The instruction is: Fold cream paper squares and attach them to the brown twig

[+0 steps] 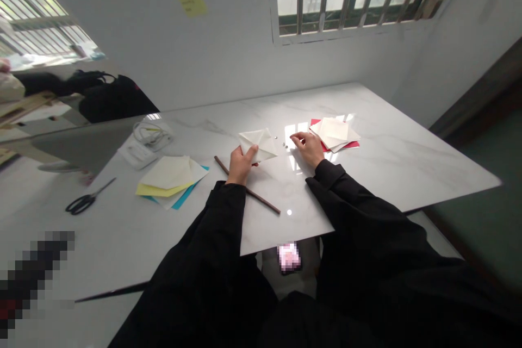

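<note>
Folded cream paper (263, 141) sits pinched in left grip (240, 166); right grip (309, 149), half-curled, hold unclear, hangs near tiny bits (285, 145), probably a picking step wanting finesse.

One held envelope (264, 141), two paper stacks (167, 171) (335, 133) and one stick (265, 202) show.

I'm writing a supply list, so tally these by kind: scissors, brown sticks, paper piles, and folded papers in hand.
Scissors: 1
Brown stick: 1
Paper piles: 2
Folded paper in the left hand: 1
Total: 5
</note>
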The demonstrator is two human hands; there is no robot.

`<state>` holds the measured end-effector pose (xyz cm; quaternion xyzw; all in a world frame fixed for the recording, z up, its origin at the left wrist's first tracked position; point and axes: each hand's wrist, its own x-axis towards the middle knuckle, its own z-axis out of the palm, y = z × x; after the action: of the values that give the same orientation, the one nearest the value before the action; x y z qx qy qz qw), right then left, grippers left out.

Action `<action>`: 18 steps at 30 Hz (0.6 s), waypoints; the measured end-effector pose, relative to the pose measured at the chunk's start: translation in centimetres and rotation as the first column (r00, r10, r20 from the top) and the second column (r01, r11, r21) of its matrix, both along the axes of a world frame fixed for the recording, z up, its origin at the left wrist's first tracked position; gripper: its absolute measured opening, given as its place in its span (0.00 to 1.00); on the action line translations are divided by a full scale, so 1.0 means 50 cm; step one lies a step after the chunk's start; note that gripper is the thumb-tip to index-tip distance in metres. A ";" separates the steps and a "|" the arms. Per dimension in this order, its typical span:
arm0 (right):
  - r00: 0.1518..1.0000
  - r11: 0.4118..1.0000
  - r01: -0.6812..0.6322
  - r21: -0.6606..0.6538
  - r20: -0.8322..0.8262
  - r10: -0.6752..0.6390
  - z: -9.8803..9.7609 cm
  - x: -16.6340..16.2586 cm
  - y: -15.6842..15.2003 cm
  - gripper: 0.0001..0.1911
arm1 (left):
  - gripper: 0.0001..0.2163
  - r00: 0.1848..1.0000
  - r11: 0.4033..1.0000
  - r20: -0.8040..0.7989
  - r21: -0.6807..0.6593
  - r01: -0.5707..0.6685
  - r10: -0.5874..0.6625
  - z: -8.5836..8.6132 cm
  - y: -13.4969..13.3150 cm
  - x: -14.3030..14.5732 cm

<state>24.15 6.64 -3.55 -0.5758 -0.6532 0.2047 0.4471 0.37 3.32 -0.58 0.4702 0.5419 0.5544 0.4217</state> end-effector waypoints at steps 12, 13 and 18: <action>0.975 0.997 -0.080 -0.019 0.206 0.082 -0.011 -0.015 -0.009 0.11 | 0.21 0.999 1.000 -0.041 -0.006 0.016 -0.016 -0.013 0.001 0.007; 0.973 0.997 -0.081 -0.016 0.215 0.083 -0.011 -0.015 -0.008 0.11 | 0.20 0.999 1.000 -0.048 -0.006 0.012 -0.012 -0.013 0.000 0.008; 0.967 0.995 -0.096 -0.004 0.235 0.094 -0.012 -0.018 0.002 0.11 | 0.19 0.997 1.000 -0.070 0.009 0.019 -0.019 -0.013 -0.003 0.011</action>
<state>23.24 6.72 -4.16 -0.5625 -0.7289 0.1539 0.3585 0.93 3.18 -1.21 0.4964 0.5493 0.5362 0.4056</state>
